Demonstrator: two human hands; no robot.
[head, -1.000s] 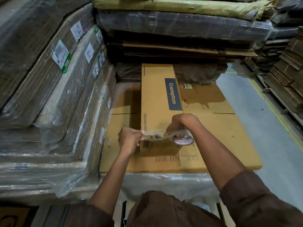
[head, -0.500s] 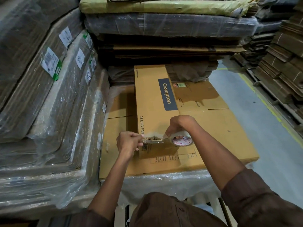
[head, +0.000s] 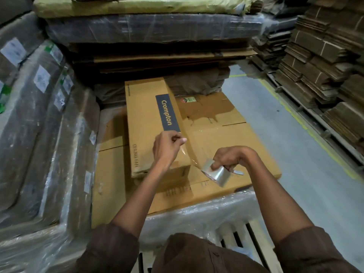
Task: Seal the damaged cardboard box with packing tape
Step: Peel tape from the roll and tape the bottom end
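A long yellow-brown cardboard box with a dark "Crompton" label lies lengthwise on a stack of flat cartons. My left hand hovers over the box's near right part and pinches the free end of clear tape. The strip runs down and right, off the box's near right corner, to the tape roll. My right hand grips that roll just right of the box's near end, above the flat cartons. The box's near end face is in shadow.
Plastic-wrapped bundles of flat cardboard rise on the left and behind. Stacks of folded cartons line the right side. A grey floor aisle with a yellow line runs between. A slatted pallet sits below the stack.
Both hands left the box's near end. My left hand rose up over the box top with the tape end; my right hand swung the roll out to the right, stretching the strip.
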